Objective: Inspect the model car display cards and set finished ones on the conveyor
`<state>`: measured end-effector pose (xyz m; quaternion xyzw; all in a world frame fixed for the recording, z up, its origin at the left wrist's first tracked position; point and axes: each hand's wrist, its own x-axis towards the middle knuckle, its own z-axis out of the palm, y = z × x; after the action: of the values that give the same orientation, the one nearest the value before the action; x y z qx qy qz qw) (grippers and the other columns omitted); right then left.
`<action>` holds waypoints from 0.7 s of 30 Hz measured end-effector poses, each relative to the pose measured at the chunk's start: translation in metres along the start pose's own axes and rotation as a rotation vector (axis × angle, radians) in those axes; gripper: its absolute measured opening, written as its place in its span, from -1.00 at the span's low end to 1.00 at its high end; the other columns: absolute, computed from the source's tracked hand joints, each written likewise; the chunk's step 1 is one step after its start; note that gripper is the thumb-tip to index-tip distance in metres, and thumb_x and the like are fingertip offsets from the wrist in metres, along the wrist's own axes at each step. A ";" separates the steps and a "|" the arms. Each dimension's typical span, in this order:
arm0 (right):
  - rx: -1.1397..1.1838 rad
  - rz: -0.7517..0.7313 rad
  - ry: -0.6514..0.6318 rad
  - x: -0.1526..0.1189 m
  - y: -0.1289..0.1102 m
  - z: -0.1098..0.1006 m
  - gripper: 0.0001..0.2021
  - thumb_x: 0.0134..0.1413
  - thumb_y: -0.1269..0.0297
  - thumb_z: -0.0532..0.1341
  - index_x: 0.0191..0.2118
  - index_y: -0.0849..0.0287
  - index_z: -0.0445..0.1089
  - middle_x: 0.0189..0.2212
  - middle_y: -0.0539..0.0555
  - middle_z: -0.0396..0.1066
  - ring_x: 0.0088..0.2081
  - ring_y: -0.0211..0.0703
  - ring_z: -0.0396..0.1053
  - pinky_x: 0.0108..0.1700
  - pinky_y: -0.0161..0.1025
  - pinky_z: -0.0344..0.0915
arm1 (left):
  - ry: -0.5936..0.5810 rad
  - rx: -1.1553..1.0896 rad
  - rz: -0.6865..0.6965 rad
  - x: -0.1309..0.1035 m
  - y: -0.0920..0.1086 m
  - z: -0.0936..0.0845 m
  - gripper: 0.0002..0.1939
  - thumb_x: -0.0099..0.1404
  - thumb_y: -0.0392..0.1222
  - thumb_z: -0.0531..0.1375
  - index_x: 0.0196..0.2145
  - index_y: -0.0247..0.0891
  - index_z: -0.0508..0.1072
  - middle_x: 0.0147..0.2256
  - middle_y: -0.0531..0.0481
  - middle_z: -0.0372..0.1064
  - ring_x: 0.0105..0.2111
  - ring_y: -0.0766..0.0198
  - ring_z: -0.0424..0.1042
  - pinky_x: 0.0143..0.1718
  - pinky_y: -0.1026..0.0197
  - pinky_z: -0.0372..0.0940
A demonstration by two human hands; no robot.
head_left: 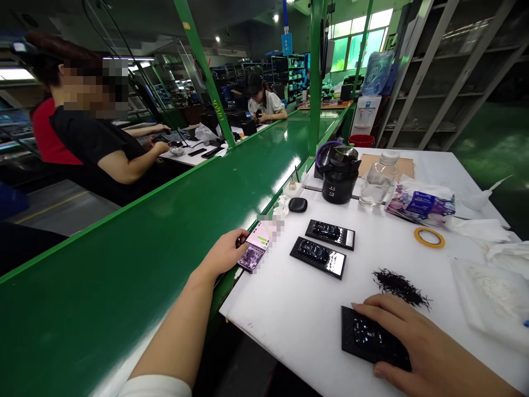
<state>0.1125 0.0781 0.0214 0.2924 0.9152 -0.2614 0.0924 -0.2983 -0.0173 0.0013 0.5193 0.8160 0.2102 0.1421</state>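
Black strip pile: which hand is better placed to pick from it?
Right, most likely. The right hand, its grip on a black plate, lies just beside the black strip pile, though it may need to let go first. The left hand is farther off, at the phone.

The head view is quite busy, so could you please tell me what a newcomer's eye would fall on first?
Probably the glossy green belt, which cuts diagonally across the view. Next come the right hand over a black plate at the near edge of the white table, and the dark slivers just beyond it. The yellow tape also stands out, farther back on the table's right side.
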 end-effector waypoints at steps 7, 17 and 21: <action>0.022 0.000 0.017 0.000 0.000 0.000 -0.34 0.02 0.28 0.25 0.30 -0.07 0.30 0.27 0.05 0.22 0.27 0.15 0.19 0.34 0.06 0.13 | 0.034 0.038 -0.047 0.002 0.000 0.005 -0.67 0.26 0.06 0.08 -0.18 -0.21 0.42 -0.31 -0.01 0.42 -0.32 0.13 0.39 -0.31 0.15 0.21; 0.034 0.009 -0.055 0.000 0.000 -0.001 -0.33 0.07 0.23 0.24 0.34 -0.07 0.24 0.30 0.09 0.16 0.30 0.19 0.13 0.35 0.15 0.08 | 0.021 0.108 -0.071 -0.002 0.013 0.008 -0.61 0.25 0.08 0.12 -0.09 -0.23 0.37 -0.13 -0.12 0.44 -0.18 0.03 0.42 -0.21 0.10 0.23; 0.031 0.008 -0.063 0.001 0.000 -0.002 -0.33 0.08 0.22 0.23 0.35 -0.07 0.23 0.31 0.09 0.14 0.31 0.20 0.11 0.35 0.16 0.07 | 0.022 0.124 -0.095 -0.003 0.015 0.010 -0.55 0.25 0.15 0.12 -0.06 -0.24 0.34 -0.12 -0.15 0.43 -0.18 0.00 0.42 -0.21 0.07 0.23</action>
<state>0.1120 0.0793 0.0227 0.2890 0.9065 -0.2844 0.1175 -0.2808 -0.0121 -0.0004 0.4855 0.8527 0.1581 0.1104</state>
